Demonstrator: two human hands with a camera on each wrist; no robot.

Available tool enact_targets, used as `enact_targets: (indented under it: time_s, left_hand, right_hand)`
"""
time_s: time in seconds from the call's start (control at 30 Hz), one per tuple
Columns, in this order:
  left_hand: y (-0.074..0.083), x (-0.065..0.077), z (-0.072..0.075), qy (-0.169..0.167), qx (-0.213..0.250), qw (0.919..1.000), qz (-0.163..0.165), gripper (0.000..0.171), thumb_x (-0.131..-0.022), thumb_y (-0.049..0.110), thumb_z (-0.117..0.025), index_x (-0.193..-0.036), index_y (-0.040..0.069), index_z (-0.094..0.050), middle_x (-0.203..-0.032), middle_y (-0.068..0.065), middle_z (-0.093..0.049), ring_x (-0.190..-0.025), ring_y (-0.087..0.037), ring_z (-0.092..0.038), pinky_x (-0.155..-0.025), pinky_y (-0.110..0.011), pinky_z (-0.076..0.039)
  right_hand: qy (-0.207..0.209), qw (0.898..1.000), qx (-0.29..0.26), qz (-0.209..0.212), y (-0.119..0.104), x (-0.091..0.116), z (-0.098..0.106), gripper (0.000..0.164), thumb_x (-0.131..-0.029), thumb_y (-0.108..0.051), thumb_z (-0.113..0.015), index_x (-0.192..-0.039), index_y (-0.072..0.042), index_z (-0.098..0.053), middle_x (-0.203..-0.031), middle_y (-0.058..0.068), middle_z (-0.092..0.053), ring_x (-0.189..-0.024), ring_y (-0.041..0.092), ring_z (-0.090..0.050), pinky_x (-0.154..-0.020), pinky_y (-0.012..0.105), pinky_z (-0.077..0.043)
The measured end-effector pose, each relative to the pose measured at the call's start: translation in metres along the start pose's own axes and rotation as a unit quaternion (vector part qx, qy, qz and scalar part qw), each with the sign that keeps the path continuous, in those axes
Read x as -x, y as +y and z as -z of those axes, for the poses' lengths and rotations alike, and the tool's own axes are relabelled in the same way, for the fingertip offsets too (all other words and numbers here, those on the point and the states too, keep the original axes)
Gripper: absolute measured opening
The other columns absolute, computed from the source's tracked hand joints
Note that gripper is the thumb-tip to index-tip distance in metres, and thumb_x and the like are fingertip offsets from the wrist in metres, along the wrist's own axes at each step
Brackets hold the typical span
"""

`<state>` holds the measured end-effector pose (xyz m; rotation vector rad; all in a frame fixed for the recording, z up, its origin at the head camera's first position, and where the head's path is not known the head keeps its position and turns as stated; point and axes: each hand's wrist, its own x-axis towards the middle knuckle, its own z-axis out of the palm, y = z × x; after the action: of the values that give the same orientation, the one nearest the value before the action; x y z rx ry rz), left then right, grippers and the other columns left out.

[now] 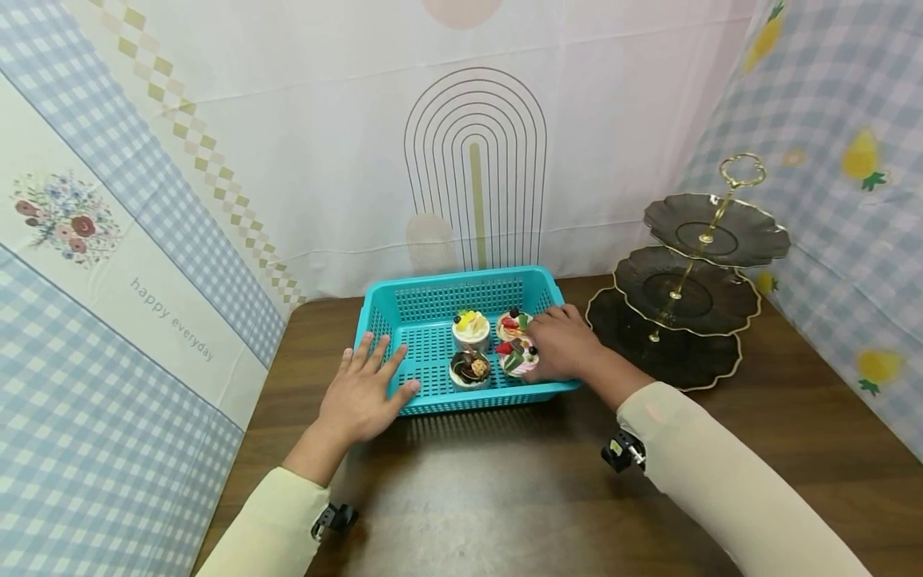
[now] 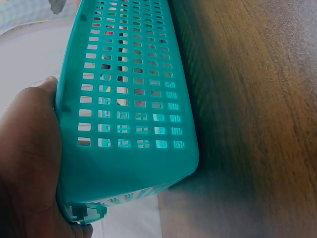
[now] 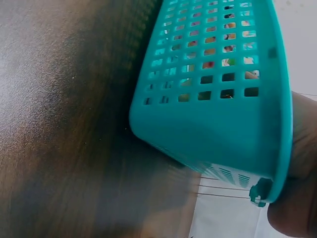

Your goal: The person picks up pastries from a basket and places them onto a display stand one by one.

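A turquoise plastic basket stands on the table with several small decorated cupcakes grouped right of its middle. One has yellow fruit, one dark chocolate topping. Two fruit-topped ones, the rear cupcake and the front cupcake, sit by my right hand. That hand reaches over the right rim, knuckles bent, right beside the front cupcake; its fingertips are hidden, so I cannot tell whether it grips it. My left hand rests on the left rim, fingers spread; in its wrist view the thumb side lies along the rim.
To the right stands a three-tier dark serving stand with gold edges and a ring handle. Behind the wooden table hangs a white printed cloth; checked cloths flank it left and right.
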<state>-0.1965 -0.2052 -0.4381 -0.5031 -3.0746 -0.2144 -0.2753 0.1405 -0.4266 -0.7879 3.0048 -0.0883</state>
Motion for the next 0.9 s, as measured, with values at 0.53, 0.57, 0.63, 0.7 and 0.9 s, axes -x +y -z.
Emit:
enact_targets:
  time_s: [0.53, 0.57, 0.63, 0.7, 0.9]
  left_hand:
    - [0.000, 0.000, 0.000, 0.005, -0.007, 1.0000, 0.002, 0.080, -0.103, 0.071, -0.028, -0.165, 0.021, -0.022, -0.169, -0.014, -0.018, -0.156, -0.035, 0.003, -0.123, -0.057, 0.000]
    - [0.000, -0.001, 0.000, 0.005, -0.008, 1.0000, 0.002, 0.080, -0.103, 0.071, -0.027, -0.165, 0.021, -0.021, -0.169, -0.014, -0.018, -0.156, -0.035, 0.003, -0.123, -0.057, 0.000]
    - [0.000, -0.001, 0.000, 0.003, -0.009, 1.0000, 0.002, 0.080, -0.103, 0.071, -0.027, -0.165, 0.022, -0.020, -0.169, -0.013, -0.016, -0.156, -0.034, 0.003, -0.123, -0.057, 0.000]
    - [0.000, -0.001, 0.000, 0.001, -0.011, 0.9999, 0.003, 0.079, -0.103, 0.072, -0.026, -0.165, 0.024, -0.019, -0.169, -0.012, -0.015, -0.156, -0.035, 0.003, -0.123, -0.056, 0.000]
    - [0.001, 0.000, 0.001, -0.006, -0.006, 1.0000, 0.005, 0.079, -0.103, 0.071, -0.027, -0.166, 0.024, -0.019, -0.169, -0.011, -0.013, -0.155, -0.032, 0.008, -0.123, -0.056, 0.001]
  right_hand:
    - [0.058, 0.986, -0.155, 0.005, 0.006, 0.009, 0.014, 0.077, -0.075, -0.043, -0.089, -0.136, -0.005, -0.063, -0.122, 0.012, -0.066, -0.113, 0.033, -0.057, -0.096, 0.052, -0.044]
    - [0.058, 0.984, -0.168, 0.000, 0.006, 0.009, 0.015, 0.077, -0.075, -0.043, -0.089, -0.137, -0.005, -0.062, -0.123, 0.012, -0.066, -0.111, 0.032, -0.058, -0.095, 0.052, -0.046]
    - [0.055, 0.978, -0.200, -0.009, 0.006, 0.011, 0.017, 0.078, -0.077, -0.041, -0.089, -0.140, -0.006, -0.059, -0.125, 0.012, -0.066, -0.108, 0.030, -0.061, -0.091, 0.050, -0.051]
    - [0.052, 0.971, -0.233, -0.013, 0.006, 0.013, 0.019, 0.078, -0.078, -0.039, -0.089, -0.142, -0.006, -0.057, -0.125, 0.012, -0.066, -0.104, 0.027, -0.063, -0.086, 0.048, -0.055]
    - [0.064, 0.950, -0.304, -0.013, 0.010, 0.019, 0.022, 0.078, -0.079, -0.032, -0.091, -0.143, -0.005, -0.056, -0.123, 0.012, -0.067, -0.102, 0.023, -0.065, -0.086, 0.044, -0.057]
